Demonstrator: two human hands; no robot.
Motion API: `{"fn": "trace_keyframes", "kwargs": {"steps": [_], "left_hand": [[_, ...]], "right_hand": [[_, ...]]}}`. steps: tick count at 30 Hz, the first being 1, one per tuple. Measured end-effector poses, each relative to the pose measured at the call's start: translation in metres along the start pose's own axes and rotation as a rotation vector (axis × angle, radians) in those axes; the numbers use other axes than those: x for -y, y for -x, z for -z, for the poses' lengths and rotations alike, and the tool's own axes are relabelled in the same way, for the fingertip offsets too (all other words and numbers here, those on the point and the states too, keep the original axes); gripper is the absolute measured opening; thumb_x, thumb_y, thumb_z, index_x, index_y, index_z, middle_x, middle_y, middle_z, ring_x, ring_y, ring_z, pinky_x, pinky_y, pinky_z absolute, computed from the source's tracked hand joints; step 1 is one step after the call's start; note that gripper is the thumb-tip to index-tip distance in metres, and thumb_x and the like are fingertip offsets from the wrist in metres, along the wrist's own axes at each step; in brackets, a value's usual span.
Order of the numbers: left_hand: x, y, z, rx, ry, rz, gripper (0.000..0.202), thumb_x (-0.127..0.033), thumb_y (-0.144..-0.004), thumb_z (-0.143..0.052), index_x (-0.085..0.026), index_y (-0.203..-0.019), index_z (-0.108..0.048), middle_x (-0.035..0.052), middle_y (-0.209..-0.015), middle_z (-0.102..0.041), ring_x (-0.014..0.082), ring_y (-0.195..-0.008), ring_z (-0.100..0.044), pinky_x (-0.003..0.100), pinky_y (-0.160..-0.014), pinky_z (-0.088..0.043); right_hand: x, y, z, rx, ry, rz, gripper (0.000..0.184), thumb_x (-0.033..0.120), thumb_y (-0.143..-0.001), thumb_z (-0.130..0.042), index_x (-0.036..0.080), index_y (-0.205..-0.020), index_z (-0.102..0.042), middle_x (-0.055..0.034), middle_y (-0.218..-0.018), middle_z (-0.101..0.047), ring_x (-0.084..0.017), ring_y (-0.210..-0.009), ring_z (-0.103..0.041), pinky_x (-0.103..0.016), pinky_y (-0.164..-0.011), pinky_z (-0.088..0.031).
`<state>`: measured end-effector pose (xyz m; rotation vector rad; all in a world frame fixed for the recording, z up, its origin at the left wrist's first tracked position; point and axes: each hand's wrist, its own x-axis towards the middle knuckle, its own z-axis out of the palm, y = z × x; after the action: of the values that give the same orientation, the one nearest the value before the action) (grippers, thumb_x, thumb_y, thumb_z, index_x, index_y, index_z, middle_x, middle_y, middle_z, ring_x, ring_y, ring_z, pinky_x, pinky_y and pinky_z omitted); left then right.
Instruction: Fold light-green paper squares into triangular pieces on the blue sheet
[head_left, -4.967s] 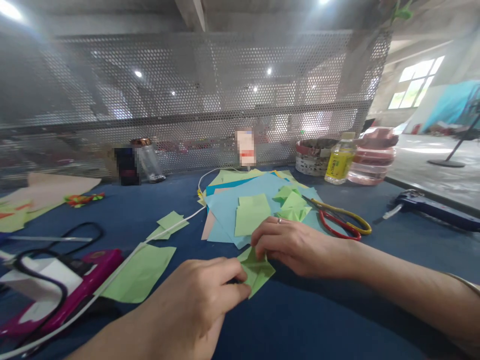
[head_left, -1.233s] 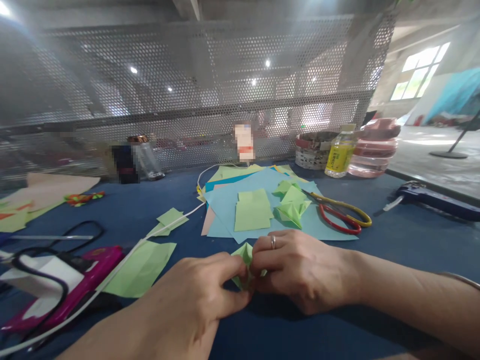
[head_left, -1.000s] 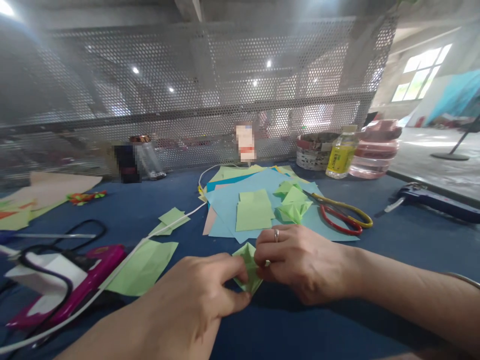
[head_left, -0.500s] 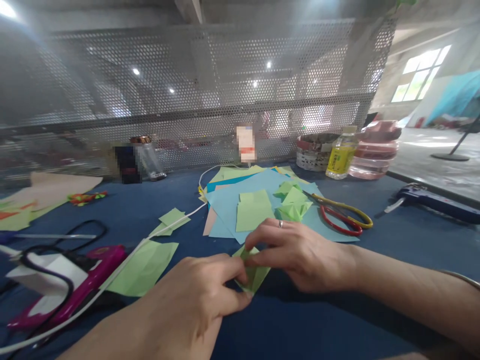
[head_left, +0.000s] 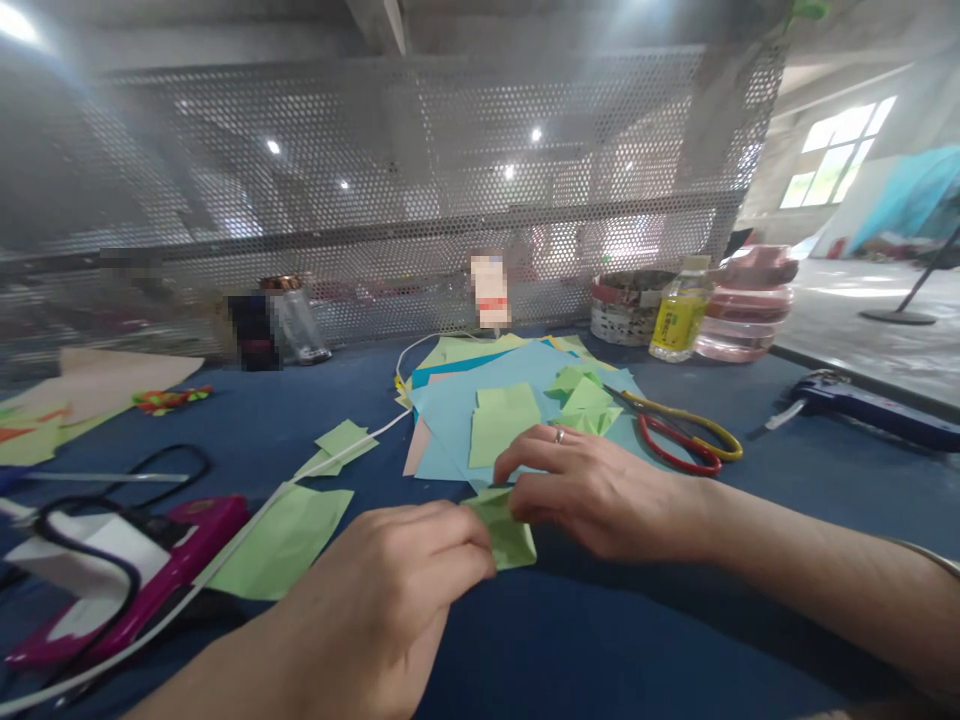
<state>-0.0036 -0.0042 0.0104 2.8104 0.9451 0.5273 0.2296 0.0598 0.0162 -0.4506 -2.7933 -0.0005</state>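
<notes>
A small piece of green paper (head_left: 511,537) with creases lies between my two hands over the dark blue table. My left hand (head_left: 409,570) pinches its left edge, thumb and fingers together. At its upper right, my right hand (head_left: 581,492) holds the edge with bent fingers; a ring is on one finger. Just beyond, a green paper sheet (head_left: 504,425) rests on a stack of light blue paper (head_left: 442,430). Folded green pieces (head_left: 589,400) sit on the stack to the right, against scissors (head_left: 679,455) with red and yellow handles.
To the left are more green paper (head_left: 281,540), a magenta glue gun-like or tool-shaped object (head_left: 202,540) and a white cable (head_left: 255,530). A yellow-labelled bottle (head_left: 679,315), a pink water bottle (head_left: 746,310) and a basket (head_left: 630,305) stand behind. A dark blue glue gun (head_left: 862,405) lies right.
The green paper has turned from a pointed, diamond-like position to a squarer one. My left hand has closed nearer its left edge, and my right hand has shifted slightly upward.
</notes>
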Motion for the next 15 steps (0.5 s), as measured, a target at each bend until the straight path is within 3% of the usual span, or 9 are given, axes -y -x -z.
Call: {"fn": "trace_keyframes", "kwargs": {"steps": [5,10,15], "left_hand": [[0.003,-0.004,-0.001,-0.092,0.002,0.007,0.037,0.000,-0.085,-0.034,-0.019,-0.102,-0.060,0.0028,-0.099,-0.066,0.0174,-0.087,-0.064,0.028,-0.079,-0.051],[0.002,-0.004,-0.001,0.004,-0.050,0.042,0.043,0.001,-0.081,-0.036,-0.022,-0.108,-0.059,0.0027,-0.110,-0.064,0.0182,-0.092,-0.064,0.029,-0.083,-0.052],[0.001,-0.003,0.000,0.120,-0.022,0.074,0.044,0.001,-0.078,-0.037,-0.024,-0.106,-0.060,0.0027,-0.112,-0.061,0.0197,-0.096,-0.063,0.032,-0.086,-0.052]], "right_hand": [[0.014,-0.001,0.004,-0.016,-0.128,0.024,0.009,0.008,-0.085,-0.053,0.013,-0.084,-0.060,-0.0045,-0.075,-0.061,-0.017,-0.083,-0.057,-0.030,-0.078,-0.043],[0.017,-0.002,-0.003,-0.057,-0.273,-0.082,0.010,0.005,-0.083,-0.055,0.013,-0.082,-0.060,-0.0039,-0.077,-0.063,-0.013,-0.075,-0.056,-0.025,-0.071,-0.043],[0.016,-0.002,-0.006,-0.002,-0.366,-0.156,0.013,0.001,-0.078,-0.058,0.013,-0.082,-0.061,-0.0021,-0.078,-0.063,-0.011,-0.072,-0.056,-0.021,-0.067,-0.045]]}}
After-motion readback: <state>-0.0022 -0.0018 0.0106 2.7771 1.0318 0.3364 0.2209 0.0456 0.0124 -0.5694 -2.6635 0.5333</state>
